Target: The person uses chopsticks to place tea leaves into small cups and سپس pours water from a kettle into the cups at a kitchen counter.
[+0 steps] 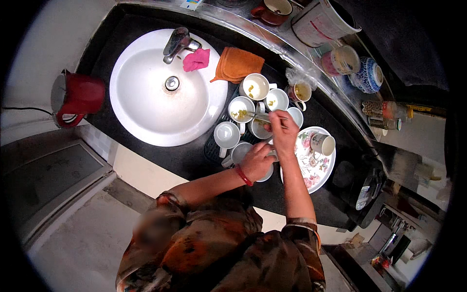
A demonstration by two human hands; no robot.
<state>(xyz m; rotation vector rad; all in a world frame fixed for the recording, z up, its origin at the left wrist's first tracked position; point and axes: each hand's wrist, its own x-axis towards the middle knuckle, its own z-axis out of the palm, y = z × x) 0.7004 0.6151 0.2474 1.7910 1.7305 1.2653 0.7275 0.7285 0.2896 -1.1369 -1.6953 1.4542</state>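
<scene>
My right hand (283,130) is closed around a slim metal utensil (257,115), whose exact kind I cannot make out. Its tip reaches over a white mug (240,106) with yellow-green bits inside. Lower down, my left hand (256,161), a red band at its wrist, is closed at a white cup (274,155) largely hidden by the fingers. Several white cups crowd around both hands on a dark rack (211,149). Among them, another mug (254,86) and a smaller cup (277,99) also hold yellowish bits. A clean-looking mug (226,134) stands at the left.
A white sink (127,109) with a faucet (179,44) lies left. Pink cloth (196,60) and orange cloth (239,64) rest beside it. Right of my hands, a floral plate (311,176) carries a tipped cup (327,144). A red kettle (86,93) stands far left.
</scene>
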